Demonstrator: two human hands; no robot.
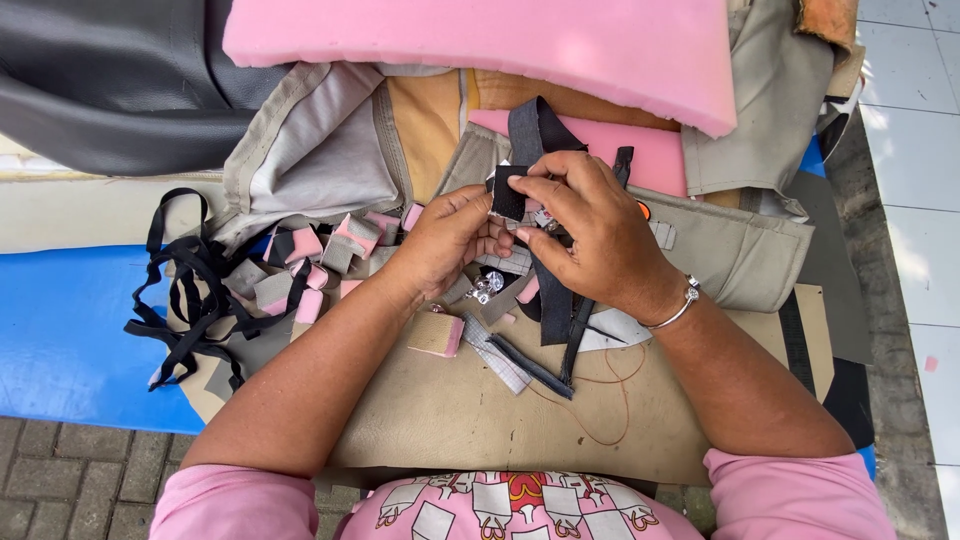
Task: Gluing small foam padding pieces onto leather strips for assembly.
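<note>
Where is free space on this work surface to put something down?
Free: tan sheet near the body, below the foam scrap; blue surface left of the black straps. Crowded: around both hands, left hand, right hand.

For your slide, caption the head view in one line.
Both hands pinch a dark fabric strip above scattered foam scraps.

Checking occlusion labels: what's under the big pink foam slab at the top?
Under the big pink foam slab show a beige fabric cover, an orange-tan panel and a thinner pink foam sheet. How far they extend beneath it is covered.
</note>
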